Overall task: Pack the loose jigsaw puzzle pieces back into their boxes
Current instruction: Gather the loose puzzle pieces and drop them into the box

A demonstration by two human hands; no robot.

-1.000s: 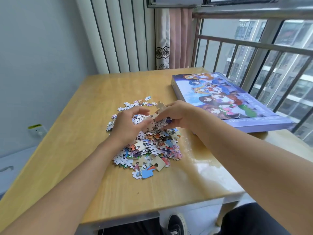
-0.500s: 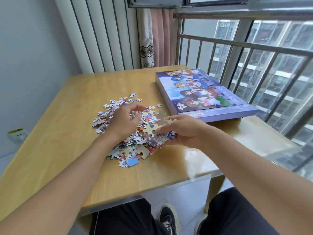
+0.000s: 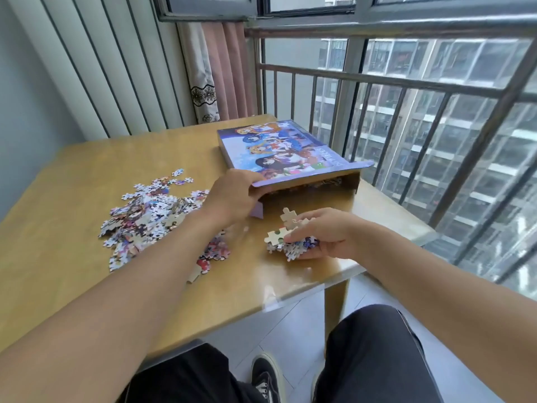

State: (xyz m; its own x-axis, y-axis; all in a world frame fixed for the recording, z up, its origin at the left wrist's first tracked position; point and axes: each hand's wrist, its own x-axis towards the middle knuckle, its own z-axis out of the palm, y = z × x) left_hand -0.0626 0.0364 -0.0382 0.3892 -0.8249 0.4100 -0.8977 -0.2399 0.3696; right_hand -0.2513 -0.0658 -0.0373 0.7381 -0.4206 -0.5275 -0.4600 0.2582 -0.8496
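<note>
A purple puzzle box (image 3: 287, 152) with cartoon figures on its lid lies at the table's far right. My left hand (image 3: 232, 196) grips the lid's near edge and holds it lifted, so the brown inside shows with some pieces in it. My right hand (image 3: 322, 234) holds a handful of puzzle pieces (image 3: 286, 238) just above the table, in front of the box opening. A heap of loose puzzle pieces (image 3: 148, 213) spreads over the table to the left of my left arm.
The yellow wooden table (image 3: 87, 164) has its near edge and right corner close to my right hand. A metal window railing (image 3: 406, 82) runs along the right. A curtain (image 3: 220, 77) and ribbed wall panel stand behind. My legs and shoe are below.
My left hand left the heap and lifted the box lid's near edge. My right hand carried a handful of pieces rightward to the front of the box. The camera view swung right.
</note>
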